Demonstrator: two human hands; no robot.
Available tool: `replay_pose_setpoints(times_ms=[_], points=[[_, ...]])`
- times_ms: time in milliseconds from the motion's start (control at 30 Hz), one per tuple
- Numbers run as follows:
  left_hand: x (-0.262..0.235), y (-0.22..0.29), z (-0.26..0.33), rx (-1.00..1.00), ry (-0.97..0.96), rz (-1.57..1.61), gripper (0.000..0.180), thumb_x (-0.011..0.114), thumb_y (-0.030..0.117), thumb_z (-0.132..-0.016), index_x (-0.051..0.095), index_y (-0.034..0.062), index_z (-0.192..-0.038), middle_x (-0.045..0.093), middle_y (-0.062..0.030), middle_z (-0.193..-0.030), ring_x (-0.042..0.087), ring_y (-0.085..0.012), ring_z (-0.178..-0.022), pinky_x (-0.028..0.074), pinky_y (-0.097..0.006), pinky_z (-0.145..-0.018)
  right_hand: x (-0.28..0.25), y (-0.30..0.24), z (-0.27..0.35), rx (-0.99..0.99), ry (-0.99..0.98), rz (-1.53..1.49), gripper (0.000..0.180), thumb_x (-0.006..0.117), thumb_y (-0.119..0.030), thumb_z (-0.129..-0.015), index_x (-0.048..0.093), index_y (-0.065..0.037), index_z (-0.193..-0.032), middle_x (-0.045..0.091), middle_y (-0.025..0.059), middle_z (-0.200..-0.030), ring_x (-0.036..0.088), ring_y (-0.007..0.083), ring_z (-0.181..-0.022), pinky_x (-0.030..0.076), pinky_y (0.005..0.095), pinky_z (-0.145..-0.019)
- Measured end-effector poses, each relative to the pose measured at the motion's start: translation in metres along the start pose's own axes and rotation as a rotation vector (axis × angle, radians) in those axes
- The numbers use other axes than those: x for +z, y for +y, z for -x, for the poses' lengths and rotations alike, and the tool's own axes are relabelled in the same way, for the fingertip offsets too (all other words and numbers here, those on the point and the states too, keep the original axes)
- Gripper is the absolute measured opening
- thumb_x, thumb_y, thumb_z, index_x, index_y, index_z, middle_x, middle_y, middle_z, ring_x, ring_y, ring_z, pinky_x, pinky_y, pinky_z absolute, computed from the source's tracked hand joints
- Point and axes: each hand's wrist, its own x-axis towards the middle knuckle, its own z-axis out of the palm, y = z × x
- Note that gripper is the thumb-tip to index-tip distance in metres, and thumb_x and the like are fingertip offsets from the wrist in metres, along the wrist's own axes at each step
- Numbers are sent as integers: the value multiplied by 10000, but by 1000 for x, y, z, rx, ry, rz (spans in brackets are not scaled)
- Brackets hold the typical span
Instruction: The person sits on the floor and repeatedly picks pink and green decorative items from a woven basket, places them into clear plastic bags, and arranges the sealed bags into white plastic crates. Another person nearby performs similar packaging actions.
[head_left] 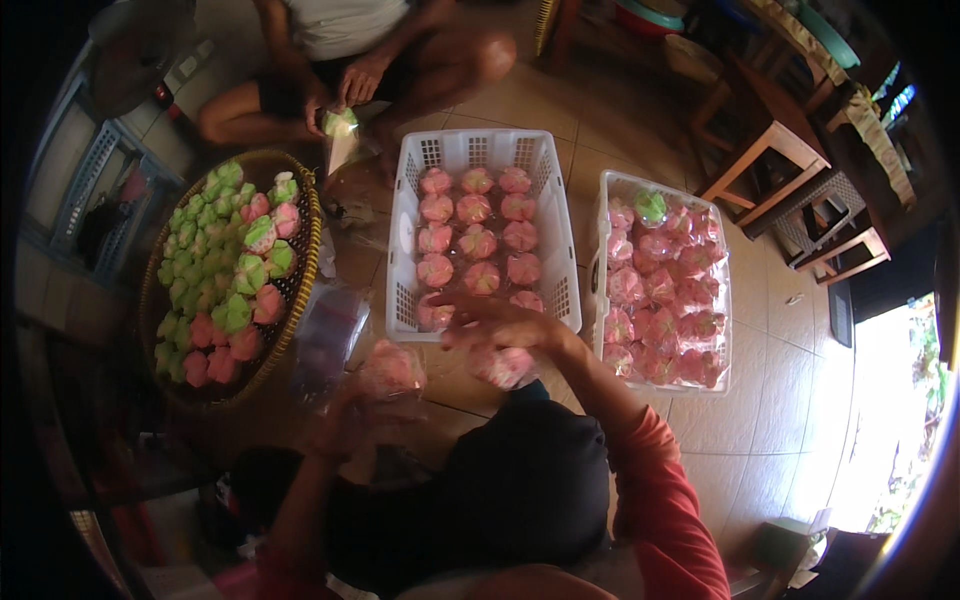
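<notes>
My left hand [343,418], dim and partly blurred, grips a clear plastic bag with a pink steamed cake [391,370] in it, low in front of the white crate. Over the crate's near edge reaches my right hand [492,322], its fingers apart beside a pink cake [432,312] in the near left corner. Just under that wrist is another wrapped pink cake [503,368]; what supports it is hidden. Rows of pink cakes stand in the white plastic crate [574,290].
On the left, a round woven basket [300,310] holds green and pink cakes, with clear plastic bags [330,325] beside it. A second crate [728,330] of wrapped cakes stands right. Opposite, another person's hands [350,90] hold a bagged green cake [340,124]. Wooden stools [785,160] stand far right.
</notes>
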Motion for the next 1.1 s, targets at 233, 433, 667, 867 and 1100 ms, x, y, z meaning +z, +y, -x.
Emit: replay_pose_setpoints(times_ms=[233, 433, 667, 867, 1100], points=[[7, 8, 1, 64, 272, -191, 543, 550, 243, -929, 347, 82, -1406, 481, -116, -1325, 523, -265, -1191, 513, -515, -890, 32, -11, -57, 209, -267, 304, 898, 660, -503, -837, 229, -50, -1482, 529, 233, -1312, 567, 286, -1148, 442, 357, -963], [-1, 3, -4, -8, 279, -142, 550, 563, 215, -928, 341, 88, -1414, 492, -70, -1279, 519, -202, -1146, 532, -469, -877, 44, 1, -58, 213, -269, 346, 899, 716, -468, -803, 278, -41, -1461, 535, 203, -1299, 514, 265, -1207, 412, 336, -996], [-5, 5, -7, -26, 270, -184, 607, 591, 265, -915, 325, 91, -1432, 517, -96, -1256, 527, -215, -1140, 529, -486, -866, 43, 23, -56, 173, -225, 84, 757, 725, -423, -802, 434, 17, -1346, 554, 165, -1234, 519, 241, -1154, 407, 339, -983], [-7, 7, -1, 20, 264, -164, 558, 581, 319, -918, 393, 78, -1385, 564, -138, -1209, 539, -262, -1153, 528, -507, -867, -25, 36, -39, 168, 138, 201, 687, 747, -408, -766, 516, 10, -1260, 607, 130, -1153, 560, 252, -1096, 428, 350, -945], [-8, 13, 0, 69, 253, -184, 539, 578, 371, -912, 431, 79, -1340, 569, -139, -1201, 541, -262, -1148, 527, -508, -877, -91, 76, -39, 387, 256, 872, 874, 773, -489, -664, 462, -28, -1338, 595, 221, -1214, 556, 367, -1154, 443, 429, -956]])
